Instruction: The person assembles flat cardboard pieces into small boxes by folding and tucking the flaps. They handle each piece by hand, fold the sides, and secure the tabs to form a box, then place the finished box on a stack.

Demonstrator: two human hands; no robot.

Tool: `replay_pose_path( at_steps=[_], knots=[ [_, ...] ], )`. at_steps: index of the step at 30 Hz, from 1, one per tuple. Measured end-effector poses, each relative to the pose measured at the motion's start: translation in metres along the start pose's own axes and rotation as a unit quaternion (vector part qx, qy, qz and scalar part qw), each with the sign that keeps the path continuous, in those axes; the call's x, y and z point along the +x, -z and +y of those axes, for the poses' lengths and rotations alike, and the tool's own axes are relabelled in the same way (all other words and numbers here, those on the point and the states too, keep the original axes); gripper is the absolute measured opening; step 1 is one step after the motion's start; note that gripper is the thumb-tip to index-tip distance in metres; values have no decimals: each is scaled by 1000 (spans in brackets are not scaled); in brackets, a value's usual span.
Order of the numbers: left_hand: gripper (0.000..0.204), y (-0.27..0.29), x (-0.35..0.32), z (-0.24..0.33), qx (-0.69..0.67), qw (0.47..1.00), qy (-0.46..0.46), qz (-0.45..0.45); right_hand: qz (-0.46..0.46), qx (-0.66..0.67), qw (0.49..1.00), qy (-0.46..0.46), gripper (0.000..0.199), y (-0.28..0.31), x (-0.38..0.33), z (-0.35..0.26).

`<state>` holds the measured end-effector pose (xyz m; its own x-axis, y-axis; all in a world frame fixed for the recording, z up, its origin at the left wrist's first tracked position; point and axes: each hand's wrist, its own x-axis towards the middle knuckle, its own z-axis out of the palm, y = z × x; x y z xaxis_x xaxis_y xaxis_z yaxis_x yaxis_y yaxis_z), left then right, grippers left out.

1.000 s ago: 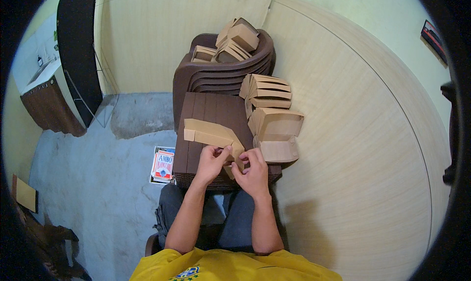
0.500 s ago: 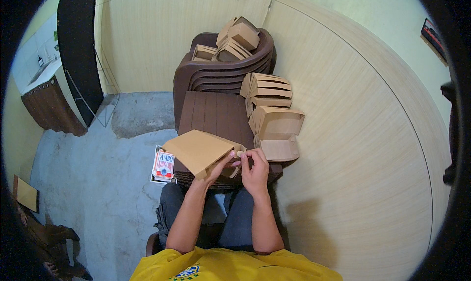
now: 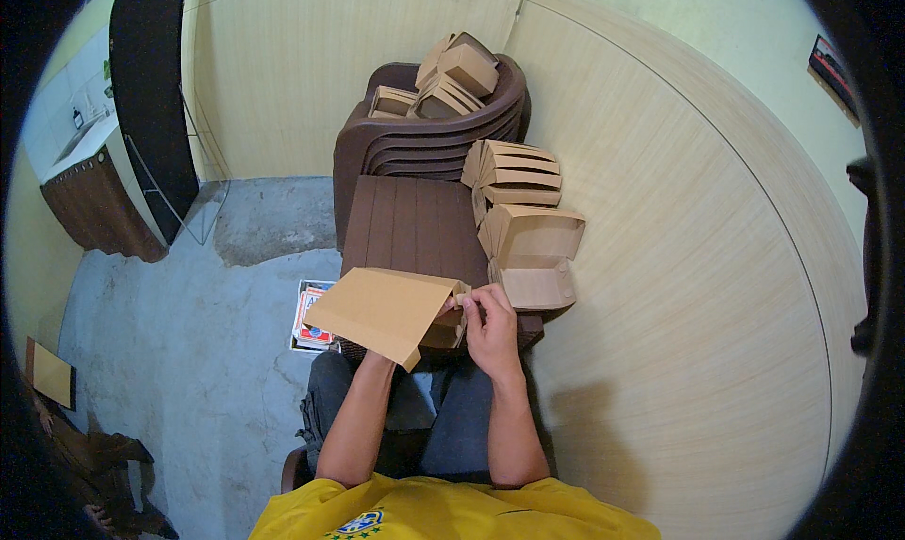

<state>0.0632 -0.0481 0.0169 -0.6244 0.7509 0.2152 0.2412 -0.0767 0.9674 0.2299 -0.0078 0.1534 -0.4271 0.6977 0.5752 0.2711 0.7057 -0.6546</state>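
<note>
A brown cardboard box (image 3: pixel 382 312), partly folded, is held over my lap with its wide flat panel facing up. My left hand (image 3: pixel 448 304) supports it from below; the panel covers most of that hand, and only a bit of the fingers shows at the right end. At that same end my right hand (image 3: pixel 492 328) is closed, thumb and fingertips pinching a small tab of the box. Folded flaps show under the panel's right edge.
Ahead is a brown table (image 3: pixel 410 224) against stacked brown chairs (image 3: pixel 434 154). An opened box (image 3: pixel 533 248) and nested boxes (image 3: pixel 517 172) line its right side; more boxes (image 3: pixel 457 73) sit on the chairs. Left, a bin (image 3: pixel 302 337) holds printed cards. A wall (image 3: pixel 679 257) stands right.
The box has turned and tilted, its panel now facing up more and its near corner shifted right. My left hand has slipped further out of sight beneath it. My right hand stays at the tab.
</note>
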Motion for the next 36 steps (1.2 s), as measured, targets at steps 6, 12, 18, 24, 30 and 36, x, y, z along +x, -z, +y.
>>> replay_pose_path(
  at_steps=[6,12,18,24,30,36],
  knots=[
    [40,-17,-6,-31,-136,991,-19,-5,-12,0,1000,9,11,0,-4,-7],
    [39,-8,-29,8,0,997,-82,9,6,-39,998,41,10,-2,-4,-5],
    [38,-7,-32,51,37,998,-27,43,15,183,975,-122,7,-12,-8,-6],
    [34,-24,-28,70,-366,914,169,48,3,262,954,-144,14,-18,-9,-3],
    [33,-30,-39,60,-246,954,168,36,-10,249,952,-180,31,-16,-9,13],
    [32,-11,-33,63,-284,954,40,-86,-17,333,912,-238,30,-13,-11,35]
  ],
)
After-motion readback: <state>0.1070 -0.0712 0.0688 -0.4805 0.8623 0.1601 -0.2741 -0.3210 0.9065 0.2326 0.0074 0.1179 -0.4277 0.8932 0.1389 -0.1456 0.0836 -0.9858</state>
